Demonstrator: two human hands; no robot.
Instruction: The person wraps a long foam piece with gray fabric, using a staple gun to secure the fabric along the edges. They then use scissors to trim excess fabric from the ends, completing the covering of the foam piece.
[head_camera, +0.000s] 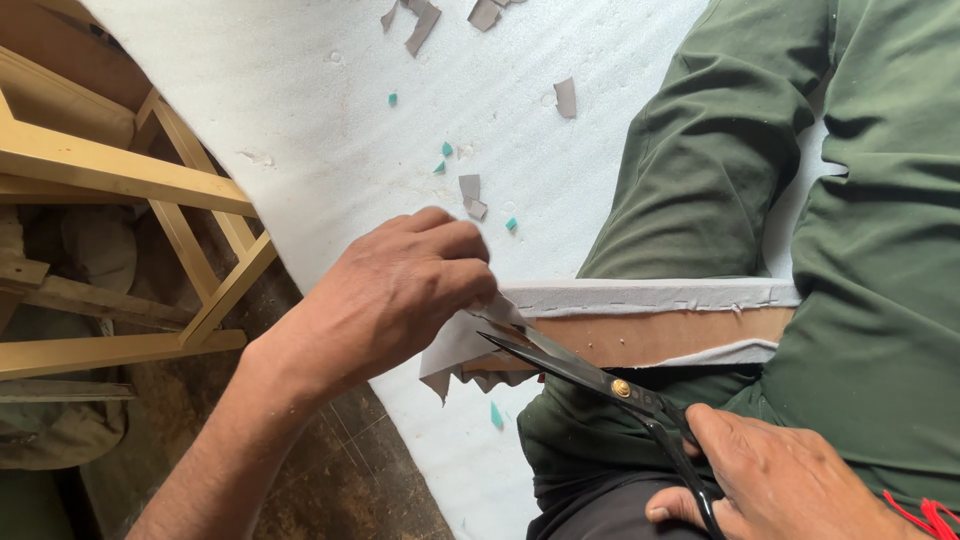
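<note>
My left hand (400, 295) pinches a flap of grey fabric (455, 350) at the end of a flat wooden panel (650, 335) wrapped in that fabric. The panel lies across my lap, between my green-trousered legs (880, 300). My right hand (775, 485) grips the black handles of large scissors (590, 375). Their blades are apart and point left, at the fabric flap just below my left fingers.
White foam sheet (320, 100) covers the floor, strewn with grey fabric scraps (470, 190) and small teal bits (445, 150). A yellow wooden frame (130, 200) stands at the left over dark flooring (350, 480). A red thread shows at bottom right.
</note>
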